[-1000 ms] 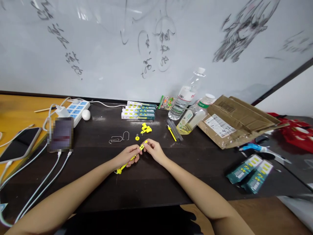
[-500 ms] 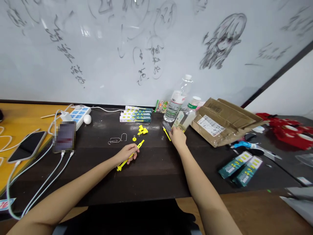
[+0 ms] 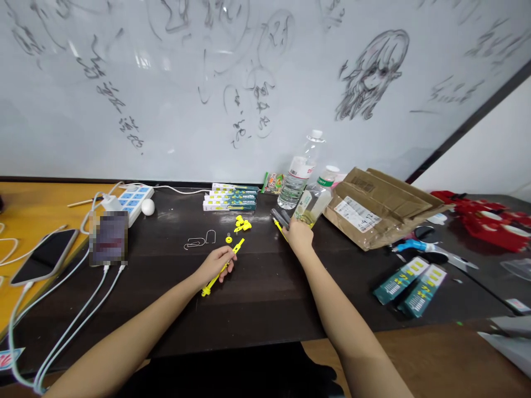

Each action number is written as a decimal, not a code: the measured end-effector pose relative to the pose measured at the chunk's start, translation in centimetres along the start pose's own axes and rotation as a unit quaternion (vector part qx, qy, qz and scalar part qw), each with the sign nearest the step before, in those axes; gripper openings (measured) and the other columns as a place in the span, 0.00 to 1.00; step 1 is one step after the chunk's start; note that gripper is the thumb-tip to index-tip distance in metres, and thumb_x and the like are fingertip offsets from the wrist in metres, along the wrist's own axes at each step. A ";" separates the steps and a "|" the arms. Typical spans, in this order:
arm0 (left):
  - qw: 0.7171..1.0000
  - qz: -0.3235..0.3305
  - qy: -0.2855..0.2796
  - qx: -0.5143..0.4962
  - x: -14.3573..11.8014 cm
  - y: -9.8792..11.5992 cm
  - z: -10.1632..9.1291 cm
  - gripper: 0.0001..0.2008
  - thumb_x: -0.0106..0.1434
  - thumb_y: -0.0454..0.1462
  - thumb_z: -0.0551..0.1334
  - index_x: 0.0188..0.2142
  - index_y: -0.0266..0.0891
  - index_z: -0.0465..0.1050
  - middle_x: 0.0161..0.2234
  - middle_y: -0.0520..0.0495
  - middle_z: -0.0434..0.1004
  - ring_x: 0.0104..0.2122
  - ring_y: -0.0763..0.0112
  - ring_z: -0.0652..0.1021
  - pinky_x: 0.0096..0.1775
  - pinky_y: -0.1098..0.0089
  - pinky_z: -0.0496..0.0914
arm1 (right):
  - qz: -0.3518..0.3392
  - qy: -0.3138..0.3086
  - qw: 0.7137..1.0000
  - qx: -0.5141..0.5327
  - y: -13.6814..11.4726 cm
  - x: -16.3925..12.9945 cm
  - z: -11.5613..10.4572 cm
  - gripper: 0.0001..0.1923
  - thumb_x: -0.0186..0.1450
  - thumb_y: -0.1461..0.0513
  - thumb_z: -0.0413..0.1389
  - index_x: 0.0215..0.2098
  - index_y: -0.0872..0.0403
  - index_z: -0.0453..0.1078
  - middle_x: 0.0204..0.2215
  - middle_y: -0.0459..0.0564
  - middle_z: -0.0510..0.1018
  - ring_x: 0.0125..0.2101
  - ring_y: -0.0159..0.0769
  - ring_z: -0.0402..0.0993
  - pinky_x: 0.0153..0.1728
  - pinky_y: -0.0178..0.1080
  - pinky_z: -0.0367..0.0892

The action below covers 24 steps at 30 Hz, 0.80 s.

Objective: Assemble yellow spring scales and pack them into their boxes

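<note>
My left hand (image 3: 215,264) holds a long yellow plastic tool (image 3: 224,267) low over the dark table (image 3: 257,298), its tip pointing to the far right. My right hand (image 3: 297,236) is further back, closed around a clear narrow case with a yellow stick in it (image 3: 279,219), lifting one end. Small yellow parts (image 3: 241,224) and a yellow ring (image 3: 228,239) lie just beyond the left hand. Bent wire clips (image 3: 201,240) lie to the left of them.
Stacked green-yellow packets (image 3: 229,198) sit at the back, two more (image 3: 410,283) at right. Two plastic bottles (image 3: 299,171) and a cardboard package (image 3: 381,205) stand behind my right hand. A power strip (image 3: 133,200), white ball, phones (image 3: 45,255) and cables are on the left.
My right hand left the yellow tool, reached back to the clear case beside the bottles and closed on it. My left hand kept the tool. The view shifted slightly.
</note>
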State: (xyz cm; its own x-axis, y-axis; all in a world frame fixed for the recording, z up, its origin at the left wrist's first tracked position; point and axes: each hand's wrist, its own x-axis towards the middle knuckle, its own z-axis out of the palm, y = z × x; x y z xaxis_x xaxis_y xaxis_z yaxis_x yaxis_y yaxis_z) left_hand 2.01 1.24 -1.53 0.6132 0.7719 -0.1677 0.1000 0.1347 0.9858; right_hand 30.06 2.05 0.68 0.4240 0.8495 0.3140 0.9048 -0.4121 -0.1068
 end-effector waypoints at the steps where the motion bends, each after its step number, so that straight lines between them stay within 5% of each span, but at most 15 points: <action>1: 1.000 0.004 -0.002 0.000 0.1 -0.1 0.0 0.16 0.59 0.50 0.57 0.31 0.38 0.62 0.16 0.57 0.65 0.09 0.83 0.60 0.10 0.80 0.58 | 0.012 0.007 1.000 0.023 0.1 0.1 -0.1 0.11 0.63 0.60 0.52 0.40 0.60 0.67 0.33 0.62 0.77 0.36 0.46 0.75 0.33 0.39 0.65; 3: 1.000 0.012 -0.002 0.003 0.2 -0.4 -0.1 0.17 0.60 0.50 0.56 0.31 0.38 0.62 0.16 0.57 0.65 0.09 0.82 0.60 0.10 0.80 0.59 | 0.026 0.036 0.992 0.121 0.1 0.1 -0.2 0.09 0.63 0.59 0.52 0.37 0.58 0.65 0.29 0.58 0.77 0.32 0.42 0.75 0.32 0.39 0.65; 5: 1.000 0.019 -0.003 0.006 0.1 -0.5 -0.1 0.16 0.60 0.49 0.56 0.31 0.38 0.62 0.16 0.58 0.65 0.09 0.82 0.61 0.10 0.80 0.59 | 0.027 0.058 0.949 0.309 -0.3 0.0 -0.1 0.11 0.62 0.55 0.53 0.31 0.55 0.63 0.25 0.53 0.76 0.27 0.38 0.73 0.30 0.37 0.65; 7: 1.000 0.022 -0.006 0.008 0.0 -0.5 -0.1 0.15 0.60 0.49 0.56 0.31 0.37 0.63 0.16 0.58 0.65 0.09 0.83 0.61 0.10 0.80 0.59 | 0.033 0.025 0.840 0.542 -1.3 -0.4 0.2 0.16 0.60 0.50 0.55 0.27 0.53 0.59 0.23 0.49 0.77 0.22 0.32 0.70 0.27 0.36 0.66; 10: 1.000 0.021 -0.010 0.012 -0.2 -0.3 0.0 0.14 0.61 0.47 0.55 0.31 0.37 0.63 0.16 0.58 0.65 0.09 0.83 0.61 0.10 0.80 0.58 | 0.066 -0.126 0.625 0.768 -3.6 -1.9 0.9 0.19 0.56 0.50 0.61 0.25 0.52 0.57 0.26 0.48 0.79 0.19 0.27 0.68 0.25 0.34 0.70; 13: 0.999 0.025 -0.007 0.022 -0.3 -0.2 0.1 0.14 0.61 0.47 0.55 0.31 0.37 0.63 0.16 0.58 0.65 0.09 0.83 0.61 0.11 0.80 0.58 | 0.087 -0.222 0.506 0.829 -5.6 -3.4 1.4 0.15 0.55 0.55 0.64 0.30 0.52 0.63 0.29 0.47 0.81 0.23 0.29 0.74 0.30 0.35 0.74; 18: 0.999 0.016 -0.016 0.040 -0.4 -0.4 0.2 0.14 0.62 0.46 0.54 0.31 0.37 0.63 0.17 0.58 0.66 0.08 0.83 0.62 0.11 0.81 0.57 | 0.061 -0.287 0.463 0.836 -6.4 -4.4 1.0 0.18 0.57 0.59 0.63 0.43 0.53 0.66 0.31 0.49 0.81 0.29 0.32 0.79 0.34 0.36 0.75; 24: 0.999 0.007 0.003 0.050 -0.4 -0.4 0.2 0.13 0.62 0.46 0.53 0.31 0.38 0.63 0.17 0.58 0.65 0.09 0.82 0.62 0.11 0.81 0.57 | 0.017 -0.309 0.476 0.824 -6.7 -5.1 0.3 0.19 0.57 0.60 0.63 0.45 0.52 0.64 0.34 0.49 0.81 0.34 0.36 0.80 0.37 0.38 0.74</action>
State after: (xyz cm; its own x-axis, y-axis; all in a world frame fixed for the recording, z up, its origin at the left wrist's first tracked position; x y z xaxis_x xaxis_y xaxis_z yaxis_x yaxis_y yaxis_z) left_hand 1.84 0.79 -1.87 0.6106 0.7769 -0.1539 0.1699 0.0613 0.9836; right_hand 21.89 0.59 -0.44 -0.0895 0.9960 0.0027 -0.5158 -0.0440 -0.8556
